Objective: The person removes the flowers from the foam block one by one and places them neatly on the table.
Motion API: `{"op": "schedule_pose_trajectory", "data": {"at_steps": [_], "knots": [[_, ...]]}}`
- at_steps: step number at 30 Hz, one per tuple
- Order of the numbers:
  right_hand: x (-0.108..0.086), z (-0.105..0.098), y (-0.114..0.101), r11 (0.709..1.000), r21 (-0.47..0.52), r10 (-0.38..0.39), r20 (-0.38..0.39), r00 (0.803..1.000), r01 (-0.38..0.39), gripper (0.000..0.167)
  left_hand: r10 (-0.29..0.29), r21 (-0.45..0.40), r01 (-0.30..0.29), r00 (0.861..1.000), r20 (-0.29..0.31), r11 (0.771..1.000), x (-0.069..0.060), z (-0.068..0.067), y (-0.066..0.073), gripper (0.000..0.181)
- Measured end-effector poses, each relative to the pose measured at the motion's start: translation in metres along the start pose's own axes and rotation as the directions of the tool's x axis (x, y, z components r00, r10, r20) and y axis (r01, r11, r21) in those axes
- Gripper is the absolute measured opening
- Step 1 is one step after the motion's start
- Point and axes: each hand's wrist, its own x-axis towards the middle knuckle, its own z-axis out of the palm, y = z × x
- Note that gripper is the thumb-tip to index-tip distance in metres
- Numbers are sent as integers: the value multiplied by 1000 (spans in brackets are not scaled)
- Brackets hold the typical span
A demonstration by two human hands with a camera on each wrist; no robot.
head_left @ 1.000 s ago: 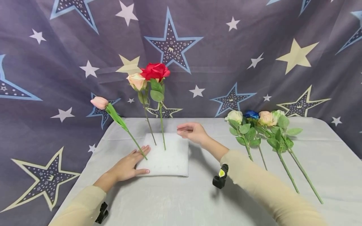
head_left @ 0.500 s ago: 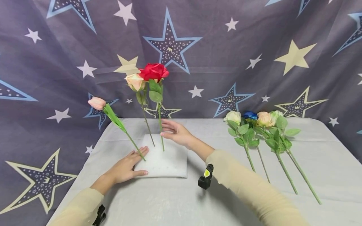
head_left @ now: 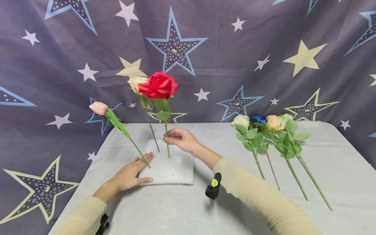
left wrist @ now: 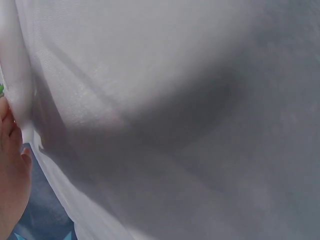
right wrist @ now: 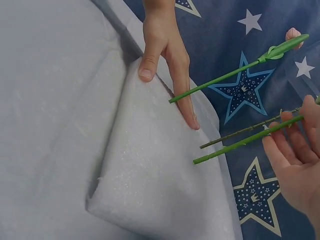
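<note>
My right hand point(head_left: 183, 142) pinches the green stem of a red rose point(head_left: 160, 85) between thumb and fingers, partway up; in the right wrist view, this hand point(right wrist: 300, 172) is at the right edge. The rose stands in a white foam block point(head_left: 176, 169), its bloom leaning forward. Behind it rises a peach rose point(head_left: 136, 83) on a thin brown stem. A pink tulip point(head_left: 99, 108) tilts left from the block's left side. My left hand point(head_left: 127, 173) rests on the block's left edge, fingers straight, beside the tulip stem. Only part of that hand point(left wrist: 12, 175) shows in the left wrist view.
On the right of the white-covered table point(head_left: 223, 212) lie a white rose point(head_left: 242, 120), a blue rose point(head_left: 258, 118), a peach rose point(head_left: 274, 122) and a pale green-white rose point(head_left: 285, 119), stems toward me. A starry curtain point(head_left: 205, 55) hangs behind the table.
My right hand has moved left from beside the block to the red rose's stem and now pinches it. The red bloom has tipped forward and lower. My left hand stays on the block.
</note>
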Motion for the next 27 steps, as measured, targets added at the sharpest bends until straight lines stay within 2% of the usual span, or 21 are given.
{"op": "schedule_pose_trajectory", "data": {"at_steps": [4, 6, 11, 13, 22, 27], "knots": [[-1, -1, 4, 998, 58, -9, -44, 999, 12, 22, -4, -1, 4, 1000, -2, 1000, 0, 1, 1, 92], [-2, -3, 6, 992, 121, -12, -84, 996, 22, 22, -2, 3, 2, 1000, -11, 1000, -1, 1, 1, 91], [-2, -9, 11, 953, 297, -8, -198, 980, 68, 22, 4, 11, -3, 1000, -27, 1000, -1, 1, 1, 90], [-2, -11, 12, 941, 329, -3, -225, 974, 79, 21, -2, 9, 3, 1000, -18, 1000, 0, 1, 1, 91], [-2, -9, 10, 960, 263, -43, -211, 977, 99, 24, -38, 1, 38, 999, 25, 999, -1, 1, 0, 93], [-2, -9, 8, 968, 219, -81, -174, 981, 119, 25, -14, 12, 14, 1000, 4, 1000, -1, 0, 0, 92]]}}
